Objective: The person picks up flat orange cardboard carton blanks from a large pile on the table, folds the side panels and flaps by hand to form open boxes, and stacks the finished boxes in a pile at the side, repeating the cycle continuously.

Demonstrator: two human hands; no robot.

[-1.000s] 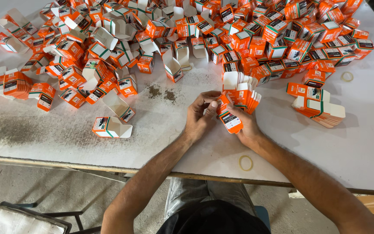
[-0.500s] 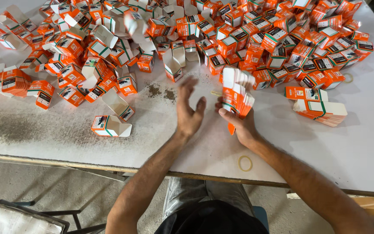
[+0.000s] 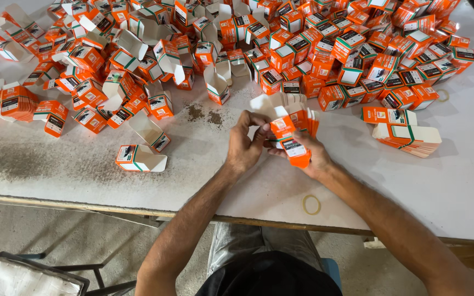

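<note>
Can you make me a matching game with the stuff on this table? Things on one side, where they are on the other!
1. rubber band
2. tied stack of flat cartons
3. open carton lying alone
4. flat cartons in the hands

A. left of the hands
B. held above the table
C. near the table's front edge
D. right of the hands

Pairs: 1-C, 2-D, 3-A, 4-B

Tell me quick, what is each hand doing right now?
Left hand: closed, fingers pinching the top of the stack of flat orange cartons.
Right hand: closed around that same stack, holding it from below.
</note>
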